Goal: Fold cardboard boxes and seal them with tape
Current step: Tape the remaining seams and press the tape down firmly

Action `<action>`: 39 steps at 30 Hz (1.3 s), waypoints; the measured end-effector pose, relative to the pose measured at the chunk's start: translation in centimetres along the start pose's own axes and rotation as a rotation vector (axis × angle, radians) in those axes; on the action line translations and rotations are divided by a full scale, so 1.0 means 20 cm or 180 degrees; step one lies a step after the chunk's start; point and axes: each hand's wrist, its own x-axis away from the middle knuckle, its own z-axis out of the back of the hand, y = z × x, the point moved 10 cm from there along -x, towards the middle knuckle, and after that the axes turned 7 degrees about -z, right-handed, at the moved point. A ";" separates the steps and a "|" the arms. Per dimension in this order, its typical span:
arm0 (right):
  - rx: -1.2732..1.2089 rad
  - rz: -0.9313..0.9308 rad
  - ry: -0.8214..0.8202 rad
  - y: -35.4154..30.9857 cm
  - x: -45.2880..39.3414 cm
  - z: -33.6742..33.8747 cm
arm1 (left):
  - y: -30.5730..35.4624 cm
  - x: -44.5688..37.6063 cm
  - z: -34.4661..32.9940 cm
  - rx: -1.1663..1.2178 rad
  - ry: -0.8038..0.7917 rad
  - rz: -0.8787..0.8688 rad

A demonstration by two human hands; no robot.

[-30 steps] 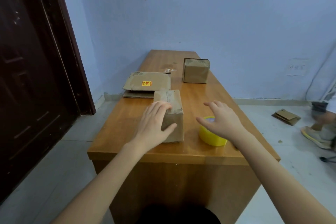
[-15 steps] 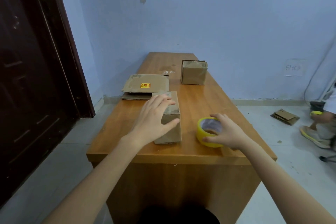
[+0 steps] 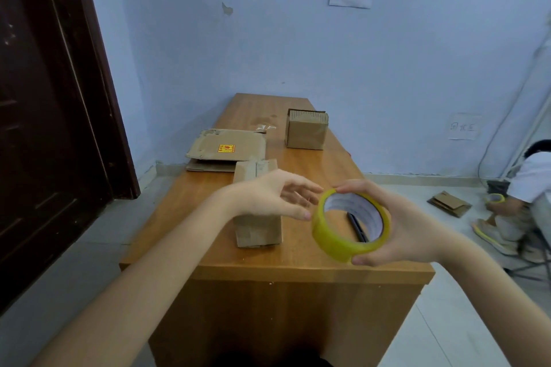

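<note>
Gripping a glossy yellow ring-shaped roll of packing tape (image 3: 351, 226), the right hand (image 3: 396, 226) holds it above the near right corner of the long wooden tabletop (image 3: 208, 247), fingers curled round the rim, white core facing the camera. Left hand (image 3: 268, 197) hovers just beside the roll, fingers loose and spread, holding nothing. Behind it a small folded brown corrugated cardboard box (image 3: 258, 211) stands near the front edge. Flattened cardboard sheets with a yellow-red sticker (image 3: 228, 149) lie at the left edge; another closed cardboard box (image 3: 306, 132) sits near the far right edge. Dark thin object (image 3: 356, 226) shows through the roll.
</note>
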 end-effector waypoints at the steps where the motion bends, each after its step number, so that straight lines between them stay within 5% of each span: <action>1: -0.0026 0.0020 -0.0010 -0.01 0.00 0.00 | 0.00 0.01 0.00 0.0089 0.0108 -0.0082; 9: -0.0258 -0.0183 0.0267 0.00 -0.04 0.01 | -0.04 0.12 0.13 0.0718 0.1201 -0.0359; 14: -0.1065 -0.0350 0.1229 0.03 -0.09 0.06 | -0.06 0.19 0.23 0.0984 0.2158 -0.0254; 21: -0.1252 -0.0199 0.2421 -0.07 -0.12 0.01 | 0.02 0.34 0.33 -0.0771 0.3436 -0.0050; 27: -0.1095 0.0177 0.2490 -0.21 -0.15 0.01 | 0.00 0.43 0.33 -0.1019 0.3546 0.0224; 31: -0.0824 0.0031 0.2366 -0.24 -0.20 0.01 | -0.01 0.46 0.36 -0.1864 0.3422 0.0898; 39: -0.0212 -0.0593 0.2034 -0.16 -0.27 0.02 | -0.08 0.61 0.44 -0.1938 0.3503 0.1504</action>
